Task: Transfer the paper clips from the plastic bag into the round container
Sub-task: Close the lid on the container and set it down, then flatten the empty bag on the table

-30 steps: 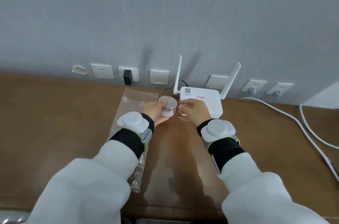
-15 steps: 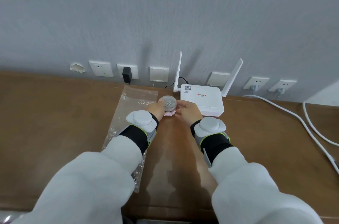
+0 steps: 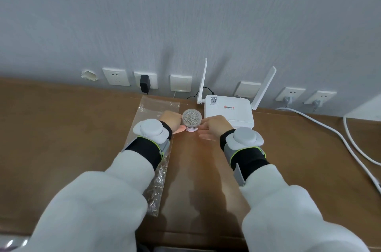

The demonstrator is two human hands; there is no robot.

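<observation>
The round clear container [image 3: 192,118], full of silver paper clips, stands upright on the brown table between my hands. My left hand [image 3: 172,120] is curled against its left side with the thumb at its base. To its right, my right hand [image 3: 214,128] has its fingers spread, the fingertips just beside the container. The clear plastic bag [image 3: 153,108] lies flat under my left forearm. A few paper clips [image 3: 157,187] show in its near end.
A white router [image 3: 228,109] with two upright antennas sits right behind the container and my right hand. White cables [image 3: 329,134] run across the table's right side. Wall sockets and a black plug [image 3: 144,83] line the back edge.
The container, held tilted in my left hand a second ago, has come down and stands on the table. My right hand has loosened and spread beside it.
</observation>
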